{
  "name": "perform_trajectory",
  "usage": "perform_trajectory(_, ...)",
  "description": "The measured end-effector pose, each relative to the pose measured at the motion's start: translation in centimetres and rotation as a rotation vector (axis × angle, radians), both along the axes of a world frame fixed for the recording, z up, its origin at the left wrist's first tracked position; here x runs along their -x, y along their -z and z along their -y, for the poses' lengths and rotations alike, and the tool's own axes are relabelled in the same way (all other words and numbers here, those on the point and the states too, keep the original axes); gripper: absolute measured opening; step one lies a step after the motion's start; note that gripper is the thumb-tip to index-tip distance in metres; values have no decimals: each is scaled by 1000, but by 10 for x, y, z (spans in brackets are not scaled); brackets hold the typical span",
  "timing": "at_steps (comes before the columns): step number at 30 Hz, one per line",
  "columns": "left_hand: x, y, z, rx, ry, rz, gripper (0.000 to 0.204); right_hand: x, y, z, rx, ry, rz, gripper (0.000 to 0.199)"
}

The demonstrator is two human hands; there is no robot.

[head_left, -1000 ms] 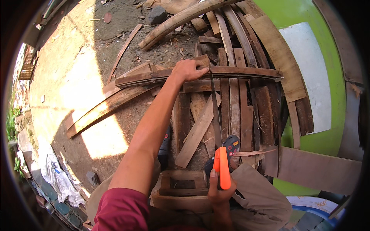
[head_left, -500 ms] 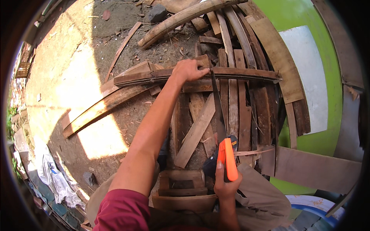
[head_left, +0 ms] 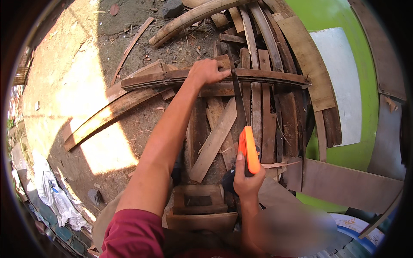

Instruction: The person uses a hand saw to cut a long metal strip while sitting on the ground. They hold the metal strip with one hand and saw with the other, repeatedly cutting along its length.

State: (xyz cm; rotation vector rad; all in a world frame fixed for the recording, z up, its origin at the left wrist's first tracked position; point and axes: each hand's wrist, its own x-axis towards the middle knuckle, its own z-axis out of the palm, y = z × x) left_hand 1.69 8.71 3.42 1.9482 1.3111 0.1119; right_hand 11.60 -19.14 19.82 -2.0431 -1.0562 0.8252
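Observation:
My left hand [head_left: 207, 71] presses down on a long curved wooden plank [head_left: 266, 77] that lies across a pile of wood. In my right hand [head_left: 246, 182] is the orange handle of a hand saw [head_left: 248, 148]. Its dark blade [head_left: 237, 92] runs away from me and crosses the curved plank just to the right of my left hand. My left arm stretches forward from a dark red sleeve [head_left: 131, 232].
Under the plank lies a stack of planks and curved strips [head_left: 258, 116]. A small wooden box frame [head_left: 198, 204] stands near my knees. More curved boards [head_left: 103, 118] rest on the bare dirt ground at the left. A green wall [head_left: 361, 64] with leaning boards rises on the right.
The saw has slid forward and back along the cut; my right hand with the orange handle now sits slightly farther forward than a second ago. My left hand stays on the plank.

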Motion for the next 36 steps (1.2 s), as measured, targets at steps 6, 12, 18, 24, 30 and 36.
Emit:
perform_trajectory(6,3,0,-1,7,6,-43,63,9,10,28,-139,-62,74,12)
perform_trajectory(12,4,-3,7,-44,-18,-25,57,-3,32,-18,-64,31,-68,14)
perform_trajectory(18,2,-7,0,-41,6,-23,57,7,30,6,-185,-9,50,9)
perform_trajectory(24,5,-2,8,-31,-5,-32,54,-3,30,-21,-56,-16,-31,12)
perform_trajectory(30,-5,10,3,-174,-207,60,58,-1,57,-92,-239,45,-75,24)
perform_trajectory(36,-17,5,7,-96,-226,-75,59,-25,78,-33,-374,71,-126,22)
